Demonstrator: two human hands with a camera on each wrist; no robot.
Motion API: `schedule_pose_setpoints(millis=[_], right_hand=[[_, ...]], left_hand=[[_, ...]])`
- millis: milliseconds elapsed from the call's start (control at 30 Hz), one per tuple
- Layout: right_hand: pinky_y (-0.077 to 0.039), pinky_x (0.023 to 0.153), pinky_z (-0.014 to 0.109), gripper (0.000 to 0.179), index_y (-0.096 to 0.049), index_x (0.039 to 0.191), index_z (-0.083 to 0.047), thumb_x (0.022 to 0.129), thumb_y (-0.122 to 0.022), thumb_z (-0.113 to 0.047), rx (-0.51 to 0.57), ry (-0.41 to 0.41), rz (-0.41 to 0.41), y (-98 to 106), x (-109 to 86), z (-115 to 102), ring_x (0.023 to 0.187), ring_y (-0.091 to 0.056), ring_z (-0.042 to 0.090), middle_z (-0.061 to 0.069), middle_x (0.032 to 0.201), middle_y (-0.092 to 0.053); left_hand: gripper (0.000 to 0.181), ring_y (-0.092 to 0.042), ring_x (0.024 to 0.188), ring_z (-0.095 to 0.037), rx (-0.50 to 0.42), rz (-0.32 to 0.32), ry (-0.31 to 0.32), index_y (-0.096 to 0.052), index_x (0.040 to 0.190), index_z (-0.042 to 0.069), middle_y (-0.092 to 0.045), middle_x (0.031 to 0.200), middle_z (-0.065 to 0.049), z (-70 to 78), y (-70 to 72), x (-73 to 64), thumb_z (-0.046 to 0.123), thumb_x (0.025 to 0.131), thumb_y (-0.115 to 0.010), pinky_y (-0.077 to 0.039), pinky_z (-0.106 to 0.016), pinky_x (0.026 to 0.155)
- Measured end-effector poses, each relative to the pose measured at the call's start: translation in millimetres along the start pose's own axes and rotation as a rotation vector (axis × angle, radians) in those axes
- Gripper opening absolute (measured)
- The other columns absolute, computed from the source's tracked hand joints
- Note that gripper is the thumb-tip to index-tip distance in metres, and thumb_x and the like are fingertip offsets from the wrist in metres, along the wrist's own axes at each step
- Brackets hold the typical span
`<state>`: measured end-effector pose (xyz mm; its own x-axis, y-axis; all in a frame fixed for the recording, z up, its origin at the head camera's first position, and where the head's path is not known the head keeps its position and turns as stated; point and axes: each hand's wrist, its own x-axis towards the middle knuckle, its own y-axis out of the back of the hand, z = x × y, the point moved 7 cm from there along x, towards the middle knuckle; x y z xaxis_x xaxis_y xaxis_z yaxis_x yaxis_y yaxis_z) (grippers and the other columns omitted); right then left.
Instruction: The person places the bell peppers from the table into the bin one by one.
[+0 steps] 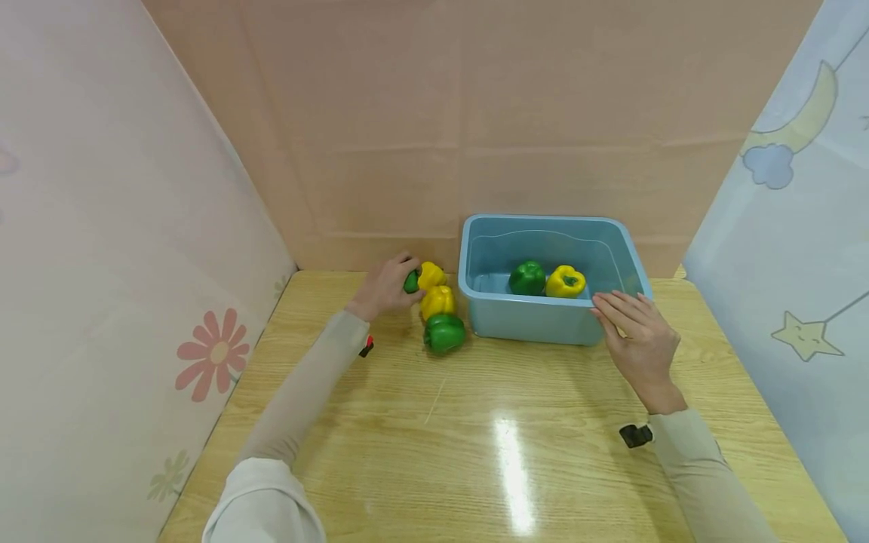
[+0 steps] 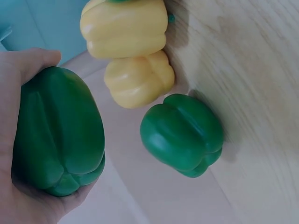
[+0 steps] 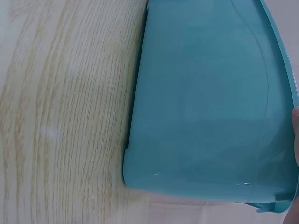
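Observation:
My left hand (image 1: 390, 286) grips a green bell pepper (image 2: 60, 130), its fingers and thumb curled round the sides. Close by, another green bell pepper (image 2: 182, 135) lies on the table, beside two yellow bell peppers (image 1: 437, 303) in a row. Nearest the front of that row is one more green bell pepper (image 1: 444, 334). My right hand (image 1: 641, 335) holds the rim of a blue plastic bin (image 1: 529, 320) at its near right corner, fingers over the edge and thumb at the outer wall. Inside the bin sit a green bell pepper (image 1: 527, 278) and a yellow bell pepper (image 1: 566, 282).
The wooden table (image 1: 434, 452) meets a brown paper-like backdrop (image 1: 468, 113) just behind the bin. Patterned panels stand on both sides, the left with a red flower (image 1: 217, 353). Small dark wrist devices show beside both sleeves.

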<state>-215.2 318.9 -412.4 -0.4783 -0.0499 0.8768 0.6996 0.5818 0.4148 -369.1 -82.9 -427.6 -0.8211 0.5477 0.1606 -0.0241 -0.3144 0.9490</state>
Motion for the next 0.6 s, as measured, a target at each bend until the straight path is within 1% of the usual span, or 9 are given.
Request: schedule_pose_setpoints(millis=[100, 200, 300, 400, 500, 600], right_hand=[[-0.054, 0.109, 0.057, 0.041, -0.084, 0.114, -0.008, 0.074, -0.092, -0.002, 0.000, 0.003, 0.003, 0.0, -0.2, 0.2, 0.099, -0.077, 0.044, 0.014, 0.109, -0.082], [-0.054, 0.109, 0.057, 0.038, -0.084, 0.116, -0.010, 0.079, -0.091, -0.007, 0.000, 0.004, 0.006, -0.2, -1.0, 1.0, 0.099, -0.077, 0.044, 0.014, 0.110, -0.082], [-0.054, 0.109, 0.057, 0.035, -0.084, 0.117, -0.012, 0.082, -0.090, -0.011, 0.004, 0.004, 0.008, -0.5, -1.7, 1.5, 0.099, -0.077, 0.043, 0.013, 0.110, -0.082], [-0.054, 0.109, 0.057, 0.035, -0.084, 0.117, -0.011, 0.082, -0.090, -0.010, 0.008, 0.006, 0.005, -1.0, -1.7, 1.3, 0.099, -0.077, 0.044, 0.013, 0.110, -0.082], [-0.053, 0.111, 0.055, 0.037, -0.084, 0.116, -0.010, 0.080, -0.090, -0.009, 0.008, 0.006, 0.006, -1.0, -1.4, 0.8, 0.100, -0.077, 0.044, 0.014, 0.110, -0.082], [-0.052, 0.113, 0.052, 0.032, -0.084, 0.116, -0.010, 0.085, -0.089, -0.014, 0.005, 0.006, 0.009, -0.7, -1.3, 1.0, 0.099, -0.077, 0.044, 0.013, 0.110, -0.082]], left_hand=[[0.045, -0.061, 0.091, -0.027, 0.000, 0.010, -0.012, -0.067, 0.127, 0.006, -0.062, 0.126, -0.013, 1.2, 3.3, 1.7, 0.032, 0.094, -0.081, -0.056, -0.036, 0.072], [0.045, -0.061, 0.091, -0.026, 0.004, 0.019, -0.026, -0.067, 0.128, 0.006, -0.063, 0.126, -0.013, 2.8, 6.6, 3.9, 0.032, 0.094, -0.081, -0.056, -0.036, 0.072], [0.043, -0.061, 0.091, -0.026, 0.008, 0.025, -0.037, -0.067, 0.126, 0.006, -0.063, 0.127, -0.014, 4.9, 10.7, 6.1, 0.032, 0.094, -0.082, -0.057, -0.036, 0.072], [0.041, -0.061, 0.091, -0.026, 0.012, 0.033, -0.049, -0.067, 0.122, 0.005, -0.063, 0.127, -0.015, 7.5, 15.5, 9.0, 0.032, 0.094, -0.082, -0.057, -0.036, 0.072], [0.042, -0.061, 0.088, -0.026, 0.019, 0.043, -0.062, -0.067, 0.121, 0.004, -0.063, 0.125, -0.015, 10.7, 21.0, 12.7, 0.033, 0.094, -0.081, -0.056, -0.036, 0.071], [0.041, -0.060, 0.084, -0.025, 0.032, 0.045, -0.067, -0.067, 0.120, 0.005, -0.063, 0.121, -0.014, 13.8, 25.5, 16.6, 0.035, 0.095, -0.079, -0.053, -0.034, 0.068]])
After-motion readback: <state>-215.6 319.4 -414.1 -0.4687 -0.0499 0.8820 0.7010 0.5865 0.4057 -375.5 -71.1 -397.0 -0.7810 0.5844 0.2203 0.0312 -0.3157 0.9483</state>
